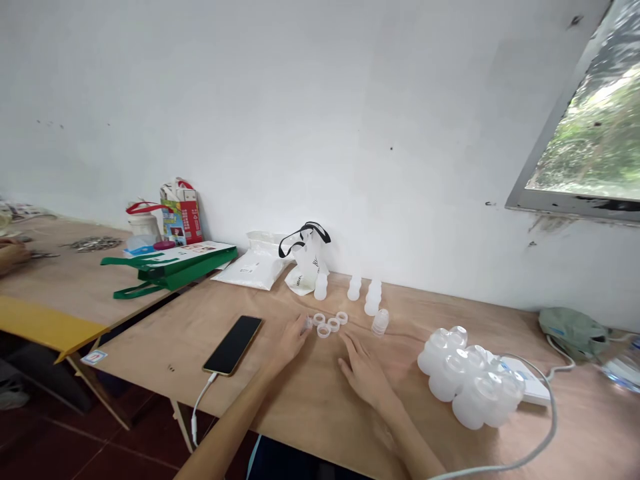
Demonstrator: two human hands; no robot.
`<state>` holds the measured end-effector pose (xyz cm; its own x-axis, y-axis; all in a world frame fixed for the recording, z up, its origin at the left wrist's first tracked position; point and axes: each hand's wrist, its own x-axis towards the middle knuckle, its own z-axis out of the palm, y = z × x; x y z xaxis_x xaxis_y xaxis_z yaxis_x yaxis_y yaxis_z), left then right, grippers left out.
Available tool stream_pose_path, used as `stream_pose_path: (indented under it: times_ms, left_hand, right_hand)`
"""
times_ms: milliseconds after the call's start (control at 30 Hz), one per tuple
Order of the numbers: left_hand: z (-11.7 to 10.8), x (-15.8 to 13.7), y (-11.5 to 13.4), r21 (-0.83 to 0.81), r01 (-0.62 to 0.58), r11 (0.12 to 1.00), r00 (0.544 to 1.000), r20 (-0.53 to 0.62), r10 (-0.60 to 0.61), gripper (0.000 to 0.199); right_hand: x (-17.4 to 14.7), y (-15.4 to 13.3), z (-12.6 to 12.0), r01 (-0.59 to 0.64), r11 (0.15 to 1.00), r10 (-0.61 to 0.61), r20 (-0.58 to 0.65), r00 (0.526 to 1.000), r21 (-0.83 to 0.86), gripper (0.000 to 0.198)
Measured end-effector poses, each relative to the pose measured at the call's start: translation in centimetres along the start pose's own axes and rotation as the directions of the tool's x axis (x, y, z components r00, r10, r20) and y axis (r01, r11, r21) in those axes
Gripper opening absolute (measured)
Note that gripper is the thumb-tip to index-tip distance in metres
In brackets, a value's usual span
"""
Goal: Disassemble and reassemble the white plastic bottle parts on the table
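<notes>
Several translucent plastic rings (324,330) lie flat in a small cluster on the wooden table (295,413). On the left of the cluster my left hand (291,340) rests at the table, its bent fingers closed at a translucent ring (307,324). To the right and nearer me, my right hand (364,370) lies with its fingers apart and nothing in it, fingertips just short of the rings. Behind them stand several translucent ribbed cups (373,297). One stack of clear caps (381,321) sits in front of these, leaning slightly.
Left of my hands is a phone (233,345) with a white cable. At right stand several cloudy, rounded bottles (470,377) beside a white box (525,380). A white package (253,263), a drawstring pouch (306,267) and a green bag (185,267) lie toward the wall.
</notes>
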<state>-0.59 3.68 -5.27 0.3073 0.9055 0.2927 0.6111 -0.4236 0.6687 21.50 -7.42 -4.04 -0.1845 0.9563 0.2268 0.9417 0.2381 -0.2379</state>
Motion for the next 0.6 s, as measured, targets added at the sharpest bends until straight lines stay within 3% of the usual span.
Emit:
stream_pose_path:
  times_ms: [133,267,433,600]
  left_hand:
    - [-0.1,0.6,0.1,0.005,-0.063,0.998,0.997,-0.036,0.063,0.028]
    - [-0.5,0.2,0.5,-0.022,-0.120,0.993,0.992,-0.043,0.119,0.029]
    - [-0.8,-0.4,0.8,-0.025,-0.133,0.991,0.987,-0.090,0.130,0.030]
    - [-1.2,-0.9,1.9,-0.021,-0.132,0.991,0.981,-0.145,0.127,0.027]
  right_hand:
    - [4.1,1.2,0.7,0.018,0.999,-0.020,-0.038,0.999,-0.044,0.055]
    - [5.5,1.5,1.7,0.034,0.995,-0.040,-0.065,0.997,-0.097,0.045]
    - [4.0,1.4,1.6,-0.031,0.982,0.012,-0.102,0.995,-0.184,0.028]
    - [0.2,0.1,0.6,-0.011,0.973,-0.005,-0.070,0.998,-0.230,0.023]
